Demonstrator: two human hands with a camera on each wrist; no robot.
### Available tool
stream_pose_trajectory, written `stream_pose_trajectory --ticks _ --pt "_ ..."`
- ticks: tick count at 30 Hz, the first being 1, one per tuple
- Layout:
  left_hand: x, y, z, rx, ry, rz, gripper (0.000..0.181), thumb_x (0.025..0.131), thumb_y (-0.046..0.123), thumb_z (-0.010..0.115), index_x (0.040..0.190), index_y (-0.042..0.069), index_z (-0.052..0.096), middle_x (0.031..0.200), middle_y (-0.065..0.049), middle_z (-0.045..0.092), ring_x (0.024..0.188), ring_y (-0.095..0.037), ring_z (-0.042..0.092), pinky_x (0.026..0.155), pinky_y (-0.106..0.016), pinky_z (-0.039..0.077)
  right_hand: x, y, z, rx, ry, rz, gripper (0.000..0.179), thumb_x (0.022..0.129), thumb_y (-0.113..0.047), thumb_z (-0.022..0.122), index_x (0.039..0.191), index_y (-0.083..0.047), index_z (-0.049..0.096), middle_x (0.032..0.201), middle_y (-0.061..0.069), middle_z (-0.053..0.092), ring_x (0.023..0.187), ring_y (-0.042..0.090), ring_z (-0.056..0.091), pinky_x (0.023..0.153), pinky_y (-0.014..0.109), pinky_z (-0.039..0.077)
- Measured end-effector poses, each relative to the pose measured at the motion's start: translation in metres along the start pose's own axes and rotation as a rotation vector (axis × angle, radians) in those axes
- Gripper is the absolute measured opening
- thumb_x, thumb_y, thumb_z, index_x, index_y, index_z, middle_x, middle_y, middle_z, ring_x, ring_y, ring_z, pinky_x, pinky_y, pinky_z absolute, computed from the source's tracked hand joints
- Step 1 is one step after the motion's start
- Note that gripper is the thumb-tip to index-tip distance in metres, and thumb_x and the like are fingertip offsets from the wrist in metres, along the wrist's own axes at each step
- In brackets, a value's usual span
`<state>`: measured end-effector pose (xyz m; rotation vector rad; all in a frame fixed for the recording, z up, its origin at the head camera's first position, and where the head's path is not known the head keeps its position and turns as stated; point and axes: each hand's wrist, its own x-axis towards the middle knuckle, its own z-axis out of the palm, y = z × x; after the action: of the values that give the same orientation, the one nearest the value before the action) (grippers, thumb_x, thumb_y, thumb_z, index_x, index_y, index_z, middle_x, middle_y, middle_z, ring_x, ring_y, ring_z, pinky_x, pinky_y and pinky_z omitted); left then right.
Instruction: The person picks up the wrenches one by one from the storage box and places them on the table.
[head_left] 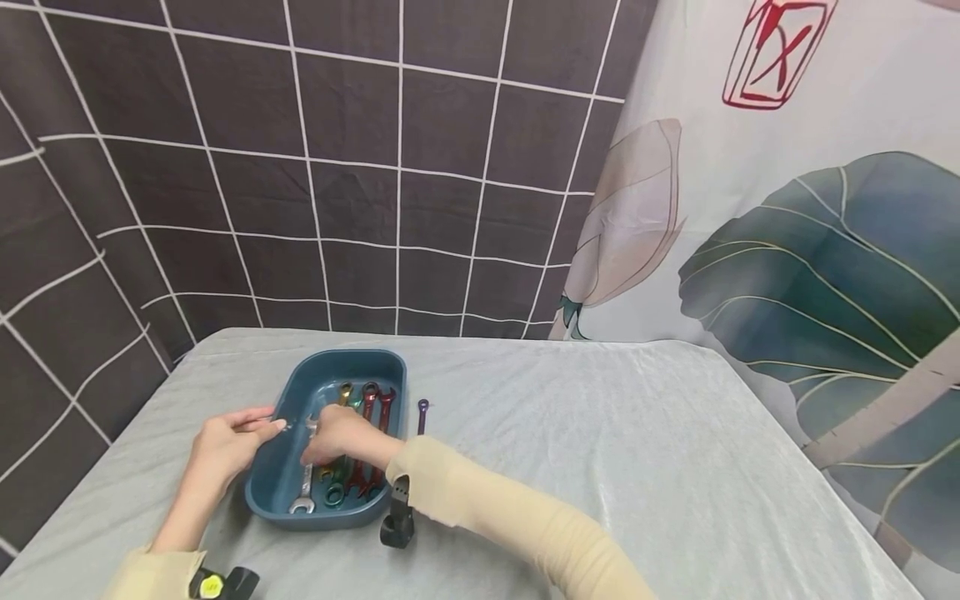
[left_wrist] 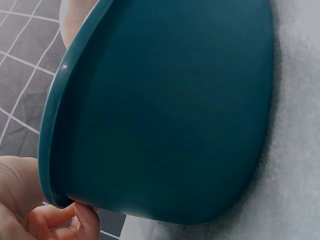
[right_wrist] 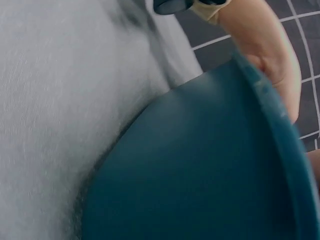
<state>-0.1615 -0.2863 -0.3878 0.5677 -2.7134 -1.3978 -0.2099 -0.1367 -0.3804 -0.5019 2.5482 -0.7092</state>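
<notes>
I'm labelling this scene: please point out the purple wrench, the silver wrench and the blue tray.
Purple wrench (head_left: 422,422): head view, shaft.
Silver wrench (head_left: 307,482): head view, lower shaft.
Blue tray (head_left: 322,522): head view, front wall.

2 patterned coverings hang behind a table (head_left: 600,450) draped in pale grey, soft-looking cloth. The dark covering (head_left: 442,208), ruled with wavy white grid lines, extends around the left side. The white covering (head_left: 712,200) at right bears a pinkish bud (head_left: 637,217), 1 large blue-green leaf (head_left: 847,258) and a red emblem (head_left: 780,54). Light falls evenly.
</notes>
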Motion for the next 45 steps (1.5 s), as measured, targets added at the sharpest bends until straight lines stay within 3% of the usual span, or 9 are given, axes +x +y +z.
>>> stream_pose_trajectory --ticks 4,10,15,19,24,30,37,40,45 --pt "0.001 -0.001 -0.002 0.007 -0.007 -0.006 0.054 0.088 0.028 0.067 0.126 -0.009 0.056 0.102 -0.02 0.072 0.07 0.003 0.054 0.06 -0.022 0.044 0.002 -0.003 0.001 0.012 0.012 0.038 0.022 0.074 -0.017 0.081 0.086 -0.004 0.067 0.067 0.001 0.062 0.056 0.012 0.055 0.053 0.022 0.045" --pt "0.0 0.0 -0.003 0.018 0.001 0.001 0.054 0.088 0.029 0.068 0.125 -0.009 0.057 0.103 -0.021 0.072 0.076 -0.004 0.061 0.06 -0.022 0.045 0.006 -0.006 -0.003 0.158 -0.034 0.067 0.027 0.074 -0.007 0.08 0.093 0.0 0.062 0.068 0.005 0.064 0.056 0.014 0.066 0.054 0.021 0.05" --pt "0.0 0.0 -0.003 0.015 -0.003 0.001 0.055 0.088 0.028 0.068 0.126 -0.01 0.056 0.105 -0.023 0.071 0.07 0.001 0.055 0.058 -0.025 0.045 0.008 -0.007 -0.009 0.317 -0.136 0.088 0.042 0.076 0.001 0.075 0.112 0.01 0.055 0.088 0.015 0.064 0.073 0.023 0.072 0.064 0.026 0.056" --pt "-0.001 0.0 -0.002 0.017 -0.002 0.006 0.055 0.088 0.028 0.068 0.126 -0.009 0.056 0.105 -0.023 0.07 0.07 0.0 0.055 0.058 -0.025 0.045 0.012 -0.008 -0.012 0.447 -0.215 0.136 0.057 0.078 0.006 0.071 0.129 0.011 0.044 0.099 0.018 0.059 0.081 0.028 0.07 0.074 0.031 0.057" --pt "-0.001 0.0 -0.001 0.015 0.0 0.005 0.054 0.088 0.028 0.068 0.125 -0.01 0.056 0.104 -0.022 0.071 0.07 -0.001 0.055 0.057 -0.025 0.044 0.014 -0.009 -0.013 0.442 -0.227 0.167 0.065 0.079 0.006 0.071 0.135 0.007 0.04 0.103 0.018 0.056 0.081 0.027 0.068 0.075 0.031 0.057" --pt "0.0 0.0 -0.001 0.016 -0.007 -0.002 0.055 0.088 0.029 0.067 0.126 -0.009 0.056 0.104 -0.021 0.071 0.073 -0.004 0.059 0.059 -0.024 0.044 0.013 -0.011 -0.013 0.438 -0.223 0.18 0.055 0.08 0.006 0.07 0.129 0.008 0.045 0.096 0.017 0.057 0.084 0.028 0.069 0.078 0.032 0.056" --pt "0.001 0.0 -0.001 0.026 -0.003 -0.001 0.054 0.089 0.03 0.067 0.125 -0.009 0.058 0.104 -0.02 0.072 0.083 -0.013 0.066 0.063 -0.02 0.044 0.012 -0.014 -0.011 0.478 -0.207 0.2 0.023 0.078 0.009 0.07 0.098 0.012 0.058 0.081 0.016 0.058 0.085 0.031 0.068 0.079 0.034 0.056" --pt "0.0 0.0 0.0 0.017 -0.004 -0.008 0.054 0.088 0.029 0.067 0.126 -0.009 0.057 0.104 -0.021 0.072 0.074 -0.006 0.061 0.061 -0.022 0.044 0.012 -0.015 -0.01 0.486 -0.199 0.208 0.02 0.078 0.01 0.069 0.095 0.013 0.059 0.079 0.015 0.057 0.083 0.03 0.068 0.08 0.034 0.056" --pt "-0.001 0.001 0.0 -0.004 -0.001 -0.006 0.054 0.088 0.028 0.068 0.126 -0.01 0.056 0.1 -0.021 0.072 0.066 -0.002 0.055 0.055 -0.026 0.044 0.014 -0.017 -0.008 0.52 -0.193 0.218 0.014 0.078 0.013 0.067 0.09 0.014 0.06 0.077 0.016 0.055 0.092 0.033 0.068 0.082 0.035 0.055"
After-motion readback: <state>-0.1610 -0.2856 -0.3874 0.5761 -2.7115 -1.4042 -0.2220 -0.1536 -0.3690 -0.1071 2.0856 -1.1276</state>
